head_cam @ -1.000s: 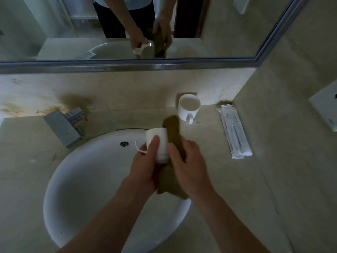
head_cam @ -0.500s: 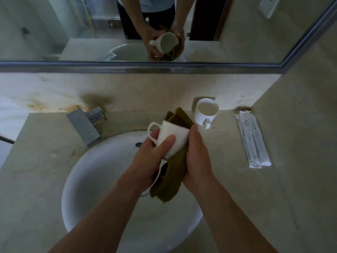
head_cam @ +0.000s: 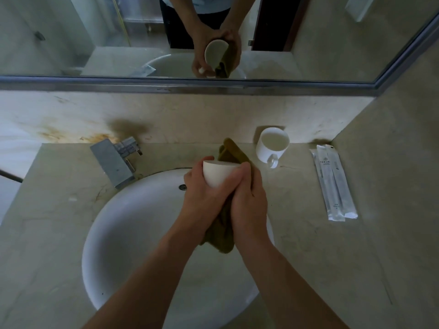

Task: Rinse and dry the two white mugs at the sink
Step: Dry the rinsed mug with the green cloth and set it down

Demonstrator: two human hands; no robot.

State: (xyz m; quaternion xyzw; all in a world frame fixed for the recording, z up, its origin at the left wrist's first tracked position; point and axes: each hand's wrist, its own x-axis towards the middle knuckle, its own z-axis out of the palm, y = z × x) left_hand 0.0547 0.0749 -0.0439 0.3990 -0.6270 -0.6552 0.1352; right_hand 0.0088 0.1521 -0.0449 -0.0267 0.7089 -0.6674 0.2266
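Overhead, both hands' grip clasps mug (head_cam: 219, 174) and cloth (head_cam: 231, 153) above sink rim (head_cam: 142, 186); countertop (head_cam: 297, 233) rightward lies open.

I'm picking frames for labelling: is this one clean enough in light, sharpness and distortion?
Head view: dim, greenish light; wide-angle bending of the mirror frame; held mug, left hand, right hand and olive cloth sharp; no harsh glare.

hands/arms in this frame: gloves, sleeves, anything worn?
Both bare. Left hand and right hand have no gloves, and no rings, watch or bands show. Both forearms are uncovered up to the frame edge, no sleeves in view. The mirror shows a light top and dark trousers.
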